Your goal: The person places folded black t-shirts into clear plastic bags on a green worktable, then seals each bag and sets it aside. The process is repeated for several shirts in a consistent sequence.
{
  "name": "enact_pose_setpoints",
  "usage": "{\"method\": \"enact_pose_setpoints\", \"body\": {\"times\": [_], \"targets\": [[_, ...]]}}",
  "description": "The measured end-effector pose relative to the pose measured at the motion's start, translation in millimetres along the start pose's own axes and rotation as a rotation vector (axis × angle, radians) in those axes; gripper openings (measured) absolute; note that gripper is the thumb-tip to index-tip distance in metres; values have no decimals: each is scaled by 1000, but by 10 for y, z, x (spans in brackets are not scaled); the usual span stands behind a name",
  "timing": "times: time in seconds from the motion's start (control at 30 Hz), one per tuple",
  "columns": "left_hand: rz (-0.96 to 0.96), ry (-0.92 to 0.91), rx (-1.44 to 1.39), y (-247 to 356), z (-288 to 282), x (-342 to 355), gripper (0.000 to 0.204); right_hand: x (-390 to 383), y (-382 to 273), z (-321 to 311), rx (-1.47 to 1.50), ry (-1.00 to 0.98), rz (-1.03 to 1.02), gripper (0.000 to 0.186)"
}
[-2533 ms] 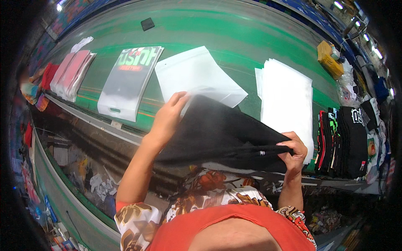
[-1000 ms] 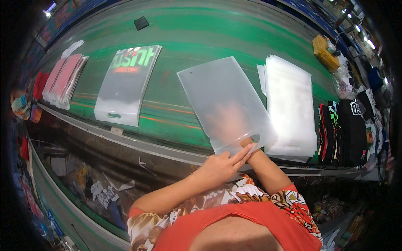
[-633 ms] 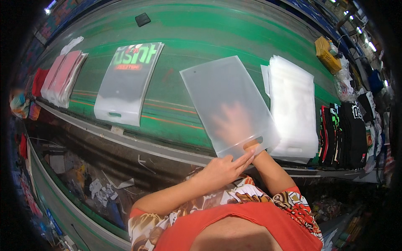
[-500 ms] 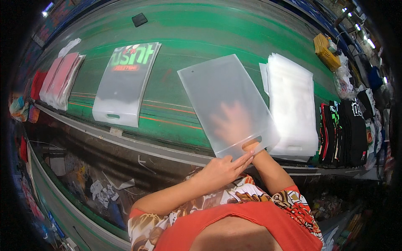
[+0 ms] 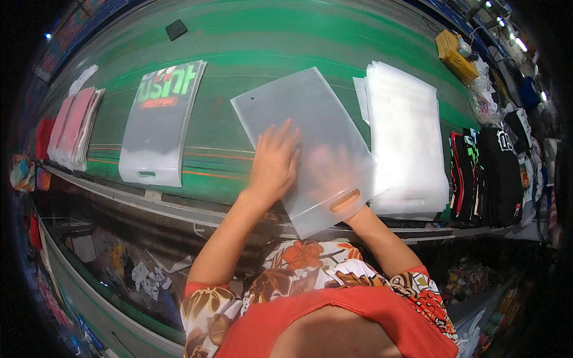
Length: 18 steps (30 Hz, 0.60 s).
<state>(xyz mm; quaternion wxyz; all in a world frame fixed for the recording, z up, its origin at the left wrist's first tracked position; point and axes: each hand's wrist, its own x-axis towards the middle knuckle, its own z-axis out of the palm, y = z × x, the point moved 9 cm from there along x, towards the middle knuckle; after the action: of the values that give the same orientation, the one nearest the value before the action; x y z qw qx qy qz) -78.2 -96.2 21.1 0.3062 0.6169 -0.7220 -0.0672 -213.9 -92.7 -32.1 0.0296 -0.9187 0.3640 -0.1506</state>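
A frosted translucent plastic bag (image 5: 298, 113) with an oval handle slot lies tilted in front of me, its handle end toward my body. My left hand (image 5: 276, 156) rests on the bag's left side, with fingers stretched out and nothing gripped. Through the cloudy film shows my right hand (image 5: 332, 172), blurred, its fingers seeming spread. I cannot tell whether that hand is inside the bag or beneath it; bare skin shows through the handle slot. Right beside it stands a thick stack of similar frosted bags (image 5: 403, 131).
Left on the green table (image 5: 227, 143) lies a pile of bags holding dark printed garments (image 5: 156, 131). Farther left is a pile of pinkish bagged items (image 5: 73, 128). Folded black garments (image 5: 500, 170) lie at the right, a yellow package (image 5: 456, 56) behind them. A small black object (image 5: 176, 29) sits far back.
My left hand has left the bag's handle edge and moved up, opening flat on its left side. My right hand stays behind the film. The whole view has shifted slightly.
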Motion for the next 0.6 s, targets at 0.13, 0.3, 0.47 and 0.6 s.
{"method": "enact_pose_setpoints", "body": {"times": [0.13,0.3,0.47,0.6], "targets": [[23,-242,186,44,435,46,49,-103,-74,-201,-24,39,-20,58],[53,-299,247,133,465,-62,54,-510,-53,-502,280,-387,116,56],[217,-572,46,641,491,-590,45,-761,347,-772,751,-660,112,34],[-94,-592,-436,340,427,-696,27,-366,883,-1006,1008,-304,412,14]]}}
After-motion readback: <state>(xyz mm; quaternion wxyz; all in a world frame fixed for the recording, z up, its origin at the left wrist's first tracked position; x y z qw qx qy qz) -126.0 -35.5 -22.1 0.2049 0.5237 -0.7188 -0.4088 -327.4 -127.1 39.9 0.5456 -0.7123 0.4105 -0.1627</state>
